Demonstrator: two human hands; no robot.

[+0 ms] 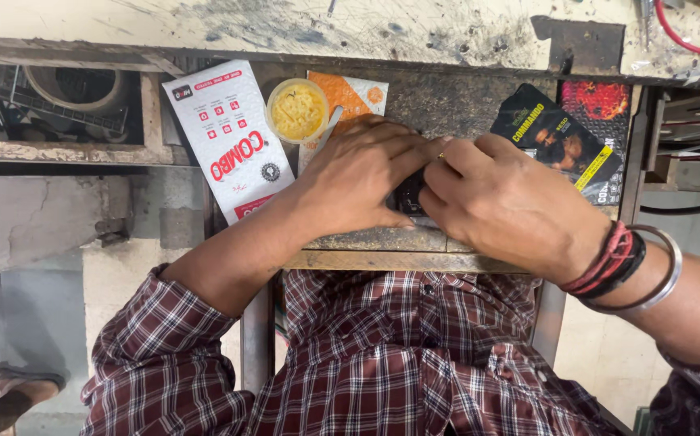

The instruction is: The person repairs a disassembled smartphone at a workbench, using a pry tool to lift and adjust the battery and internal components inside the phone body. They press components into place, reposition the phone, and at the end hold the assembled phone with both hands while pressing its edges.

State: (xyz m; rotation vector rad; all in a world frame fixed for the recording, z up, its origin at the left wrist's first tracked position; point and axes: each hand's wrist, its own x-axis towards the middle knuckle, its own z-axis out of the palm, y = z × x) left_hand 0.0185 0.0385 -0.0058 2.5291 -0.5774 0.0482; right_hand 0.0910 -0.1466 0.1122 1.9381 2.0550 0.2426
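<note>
While both your hands, left (358,173) and right (503,206), pinch the small dark device (408,194) between them, the desk (382,240) edge steadies it.

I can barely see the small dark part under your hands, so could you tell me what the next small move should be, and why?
Probably ease the left hand back a little so the small dark part shows. Both hands meet over it on the worn work surface, the right hand pinching from the other side, and the fingers hide nearly all of it, so its state cannot be judged.
</note>
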